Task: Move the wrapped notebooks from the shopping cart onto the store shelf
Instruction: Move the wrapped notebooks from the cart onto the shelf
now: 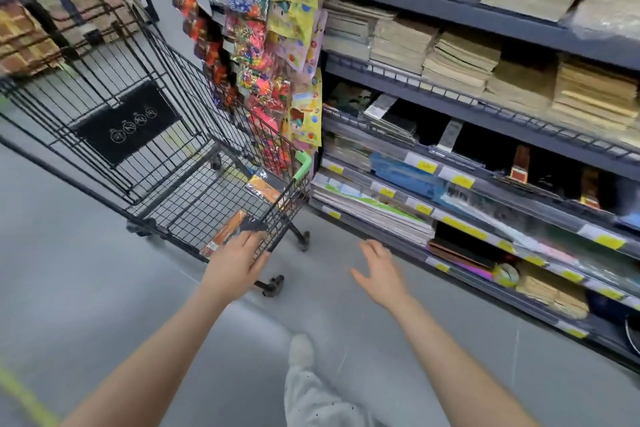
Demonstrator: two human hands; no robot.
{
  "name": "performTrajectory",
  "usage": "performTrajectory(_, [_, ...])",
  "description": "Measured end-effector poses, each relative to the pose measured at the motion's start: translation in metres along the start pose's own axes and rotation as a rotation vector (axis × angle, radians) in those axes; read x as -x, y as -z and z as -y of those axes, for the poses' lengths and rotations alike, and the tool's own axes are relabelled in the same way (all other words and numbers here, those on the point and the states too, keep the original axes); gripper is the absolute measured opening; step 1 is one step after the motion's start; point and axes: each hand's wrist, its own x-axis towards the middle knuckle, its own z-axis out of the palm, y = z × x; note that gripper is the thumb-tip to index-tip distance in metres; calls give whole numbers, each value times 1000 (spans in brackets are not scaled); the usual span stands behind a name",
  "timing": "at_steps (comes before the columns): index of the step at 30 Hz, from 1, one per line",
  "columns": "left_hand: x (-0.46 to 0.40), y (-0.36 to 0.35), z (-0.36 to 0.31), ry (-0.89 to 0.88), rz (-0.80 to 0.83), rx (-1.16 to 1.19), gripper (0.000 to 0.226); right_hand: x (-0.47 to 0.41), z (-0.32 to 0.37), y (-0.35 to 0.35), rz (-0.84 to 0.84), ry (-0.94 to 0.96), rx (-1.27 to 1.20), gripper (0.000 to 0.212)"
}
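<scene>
Wrapped notebooks: 2 orange packs lie flat on the wire floor of the shopping cart [194,163]. The near wrapped notebook [227,230] sits just beyond the left hand's fingertips; its long axis runs from near-left to far-right. The far wrapped notebook [263,189] lies further from the hand, toward the cart's far right corner, with its long axis running the other way, from far-left to near-right.
Left hand: the left hand [235,262] reaches over the cart's near rim, fingers straight and spread, at or just above the near pack; whether it touches the pack I cannot tell. It grips nothing.
Right hand: the right hand [379,270] hangs over the grey floor [104,288] to the right of the cart, fingers relaxed and spread, holding nothing.
Cart contents: only the 2 packs show in the basket. A black panel [128,123] on the folded child seat carries 4 round white icons; too blurred to read.
Store shelf: the store shelf [485,191] stands to the right of the right hand, its tiers holding stacked brown-paper notebooks and flat stationery.
Labels: yellow price tags [462,181] line the shelf edges; the print is unreadable.
Hanging goods: bright packets [263,45] hang beyond the cart, at the shelf's end.
</scene>
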Motion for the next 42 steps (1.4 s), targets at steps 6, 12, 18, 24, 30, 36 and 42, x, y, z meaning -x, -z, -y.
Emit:
performTrajectory(6, [-54, 24, 51, 75, 38, 42, 46, -70, 40, 1, 59, -4, -52, 60])
performTrajectory(12, [-77, 38, 84, 153, 52, 21, 48, -116, 95, 7, 44, 92, -123, 58])
performTrajectory(18, [-107, 50, 118, 169, 97, 46, 49, -156, 134, 4, 30, 135, -144, 58])
performTrajectory(24, [-162, 55, 174, 107, 157, 38, 50, -203, 181, -13, -9, 78, -164, 56])
performTrajectory(30, [-224, 44, 230, -28, 285, 7, 52, -245, 231, -54, 21, -159, -226, 63])
performTrajectory(36, [-248, -13, 268, -173, 525, -84, 53, -275, 256, -126, 62, -465, -318, 62])
performTrajectory(42, [-247, -95, 296, -208, 706, -123, 56, -286, 248, -200, 133, -723, -442, 60])
